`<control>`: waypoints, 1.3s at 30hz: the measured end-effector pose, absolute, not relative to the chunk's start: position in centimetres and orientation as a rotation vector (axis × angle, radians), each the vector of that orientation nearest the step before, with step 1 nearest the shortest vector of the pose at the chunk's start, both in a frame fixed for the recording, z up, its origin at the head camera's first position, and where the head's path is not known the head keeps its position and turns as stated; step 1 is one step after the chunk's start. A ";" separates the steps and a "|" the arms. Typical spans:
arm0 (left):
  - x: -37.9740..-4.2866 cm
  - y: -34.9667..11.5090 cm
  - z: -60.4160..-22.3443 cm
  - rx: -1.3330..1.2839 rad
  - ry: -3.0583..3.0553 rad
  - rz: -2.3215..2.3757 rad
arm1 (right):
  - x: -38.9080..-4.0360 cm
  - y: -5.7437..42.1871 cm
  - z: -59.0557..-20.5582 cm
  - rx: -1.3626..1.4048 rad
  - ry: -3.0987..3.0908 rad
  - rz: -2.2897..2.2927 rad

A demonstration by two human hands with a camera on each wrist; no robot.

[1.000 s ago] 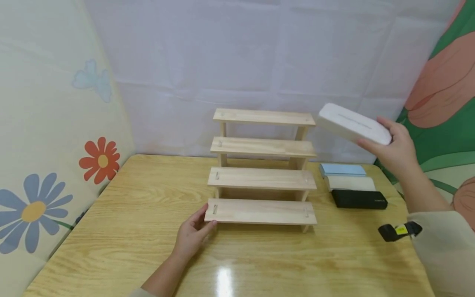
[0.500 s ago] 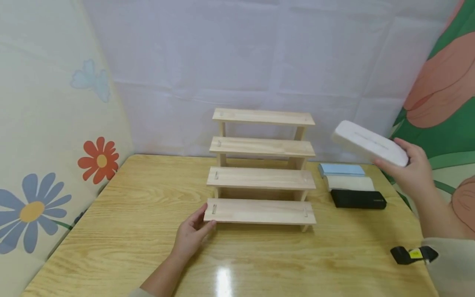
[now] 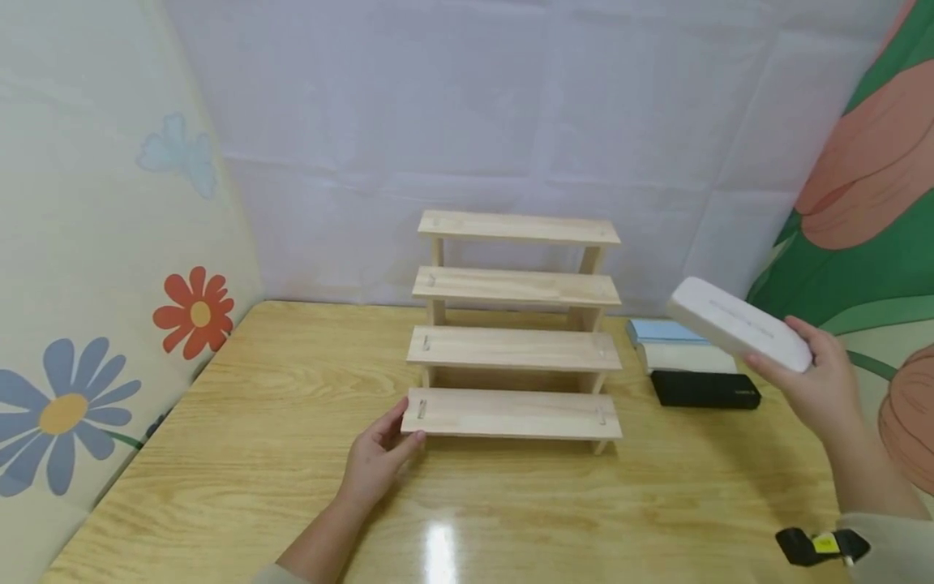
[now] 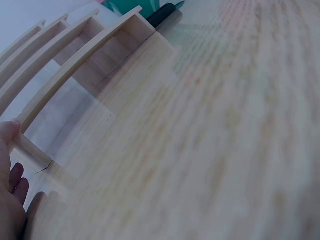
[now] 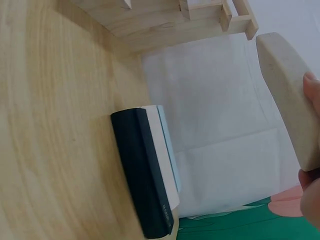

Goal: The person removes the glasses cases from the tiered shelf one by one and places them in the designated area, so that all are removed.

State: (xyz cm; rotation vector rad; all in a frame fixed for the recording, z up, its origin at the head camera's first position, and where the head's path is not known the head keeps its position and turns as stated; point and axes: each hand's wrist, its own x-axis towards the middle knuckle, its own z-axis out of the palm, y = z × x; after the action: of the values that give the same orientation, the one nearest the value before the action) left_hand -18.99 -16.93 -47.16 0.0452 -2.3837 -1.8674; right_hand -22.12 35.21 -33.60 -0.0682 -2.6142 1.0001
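Note:
My right hand [image 3: 824, 389] grips one end of a white, rounded oblong case [image 3: 737, 320], like a glasses case, tilted in the air at the right. In the right wrist view its pale side faces the camera, with my thumb and a finger on opposite edges. My left hand [image 3: 375, 466] holds the left end of the lowest board of a wooden stepped display stand [image 3: 511, 414], thumb at the front corner. The left wrist view shows only part of that hand [image 4: 10, 190] beside the stand's leg.
Right of the stand, a black glasses case [image 3: 704, 390], a cream case [image 3: 689, 359] and a light blue case [image 3: 660, 330], partly covered by the raised one, lie in a row on the wooden table [image 3: 292, 381]. A white cloth [image 3: 474, 105] hangs behind.
My right hand has lowered the white case and moved it rightward, nearer to the row of cases. The left hand stays on the stand's lowest board.

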 end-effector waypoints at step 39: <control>-18.8 -16.9 -46.8 0.009 -2.353 -1.901 | -17.6 37.1 -42.5 -0.254 -2.739 1.114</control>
State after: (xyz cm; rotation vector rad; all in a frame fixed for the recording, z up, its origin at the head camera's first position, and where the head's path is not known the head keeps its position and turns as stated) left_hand -18.83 -16.86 -46.85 0.0087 -2.3526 -1.9010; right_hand -17.58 37.11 -42.53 -0.2537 -2.7389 1.1136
